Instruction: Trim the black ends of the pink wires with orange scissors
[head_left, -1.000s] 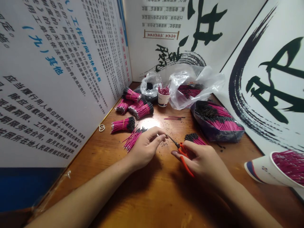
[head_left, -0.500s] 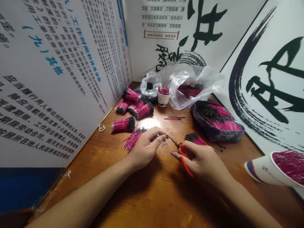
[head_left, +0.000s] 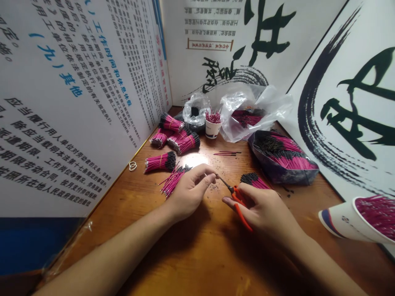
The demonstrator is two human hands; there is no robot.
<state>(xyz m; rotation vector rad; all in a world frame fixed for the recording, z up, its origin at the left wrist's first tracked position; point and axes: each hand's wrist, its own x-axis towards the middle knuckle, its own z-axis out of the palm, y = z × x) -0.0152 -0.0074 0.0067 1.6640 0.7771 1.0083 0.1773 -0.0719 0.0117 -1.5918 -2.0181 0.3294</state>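
Note:
My right hand [head_left: 257,205] is closed round a pair of orange-handled scissors [head_left: 237,196], whose dark narrow blades point left toward my other fingertips. The thumb and fingers of my left hand [head_left: 193,187] are pinched together at the blade tips; what they hold, if anything, is too small to make out. Just behind the left hand lies a loose heap of pink wires [head_left: 171,181] with black ends, partly covered by it. Beyond my right hand lies another pile of black-tipped pink wires [head_left: 253,180].
Tied wire bundles [head_left: 160,161] lie at the left, near white rubber bands [head_left: 132,166]. A paper cup [head_left: 212,128] of wires stands at the back beside plastic bags [head_left: 234,123]. An open dark bag [head_left: 284,174] of wires sits right. Another cup [head_left: 336,218] lies tilted at the right edge.

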